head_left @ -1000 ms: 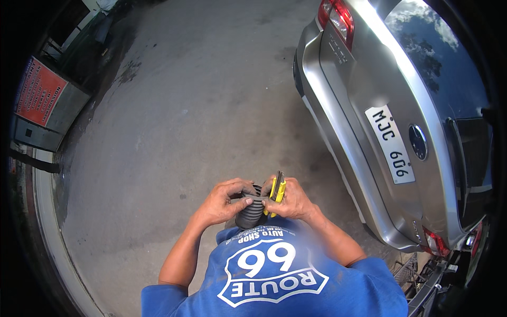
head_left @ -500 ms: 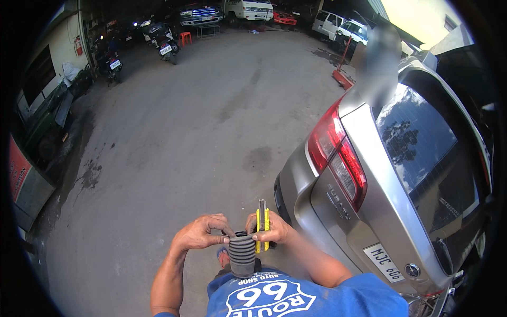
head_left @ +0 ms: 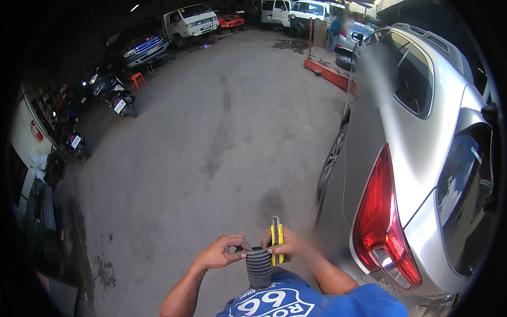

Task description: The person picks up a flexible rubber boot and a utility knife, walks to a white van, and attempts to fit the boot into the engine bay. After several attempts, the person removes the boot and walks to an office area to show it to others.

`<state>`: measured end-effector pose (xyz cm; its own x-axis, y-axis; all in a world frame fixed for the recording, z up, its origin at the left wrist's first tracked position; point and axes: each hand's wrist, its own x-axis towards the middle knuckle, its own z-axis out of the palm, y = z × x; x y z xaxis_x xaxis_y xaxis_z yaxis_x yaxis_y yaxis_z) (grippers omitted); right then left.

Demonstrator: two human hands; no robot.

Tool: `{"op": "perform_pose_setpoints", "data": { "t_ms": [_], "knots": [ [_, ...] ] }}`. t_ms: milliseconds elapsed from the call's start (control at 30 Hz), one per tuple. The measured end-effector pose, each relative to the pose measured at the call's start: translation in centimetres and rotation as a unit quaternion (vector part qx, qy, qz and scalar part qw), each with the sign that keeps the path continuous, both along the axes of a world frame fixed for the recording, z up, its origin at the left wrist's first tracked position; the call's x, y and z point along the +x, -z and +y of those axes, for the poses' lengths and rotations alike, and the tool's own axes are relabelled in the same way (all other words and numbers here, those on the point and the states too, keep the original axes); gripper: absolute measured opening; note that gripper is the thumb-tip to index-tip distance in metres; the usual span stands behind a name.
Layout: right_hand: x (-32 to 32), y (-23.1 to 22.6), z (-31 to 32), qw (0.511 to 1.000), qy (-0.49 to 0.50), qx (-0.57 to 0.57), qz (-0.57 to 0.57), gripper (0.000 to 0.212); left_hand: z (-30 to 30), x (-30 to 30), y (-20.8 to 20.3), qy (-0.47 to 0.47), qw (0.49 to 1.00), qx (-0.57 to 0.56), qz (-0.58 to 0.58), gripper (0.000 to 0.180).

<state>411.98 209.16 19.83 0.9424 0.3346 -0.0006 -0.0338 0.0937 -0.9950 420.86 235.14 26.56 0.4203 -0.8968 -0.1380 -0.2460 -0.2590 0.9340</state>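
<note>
Left hand (head_left: 224, 252) and right hand (head_left: 285, 245) on a ribbed tube (head_left: 259, 270)

The dark grey tube is between the two hands, its open end up at the fingertips and its body hanging below them, in front of the blue shirt (head_left: 274, 302). The left hand is narrowed to a pinch, thumb and fingers on the near-left part of the rim. The right hand holds a yellow knife (head_left: 278, 244) upright and also has its thumb and fingertips at the rim's right side. Whether the knife's blade is out, I cannot tell.

To the right of the hands stands a silver car (head_left: 417, 137), its red tail light (head_left: 381, 219) nearest them. Well ahead of the hands and to their left are a motorbike (head_left: 117, 98), an orange stool (head_left: 138, 81) and a white van (head_left: 192, 25).
</note>
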Motion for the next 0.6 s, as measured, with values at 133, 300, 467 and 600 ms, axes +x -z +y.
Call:
{"op": "perform_pose_setpoints", "data": {
  "t_ms": [133, 300, 467, 600],
  "knots": [
    [14.0, -1.5, -0.3, 0.998, -0.053, -0.018, -0.024, 0.032, 0.8, 12.2, 0.1, -0.026, 0.996, -0.017, 0.084, 0.021],
    [32.1, 0.0, -1.1, 0.989, -0.123, -0.078, -0.015, 0.028, 0.7, 26.3, 4.7, -0.150, 0.967, -0.083, 0.190, 0.022],
    [50.4, 0.7, -0.9, 0.995, -0.067, -0.079, 0.001, 0.034, -1.1, 44.4, 8.4, -0.238, 0.938, -0.175, 0.182, 0.024],
    [64.1, -1.5, -4.5, 0.996, 0.015, -0.089, -0.001, 0.032, -5.1, 60.6, 6.5, -0.190, 0.948, -0.172, 0.188, 0.024]
  ]
}}
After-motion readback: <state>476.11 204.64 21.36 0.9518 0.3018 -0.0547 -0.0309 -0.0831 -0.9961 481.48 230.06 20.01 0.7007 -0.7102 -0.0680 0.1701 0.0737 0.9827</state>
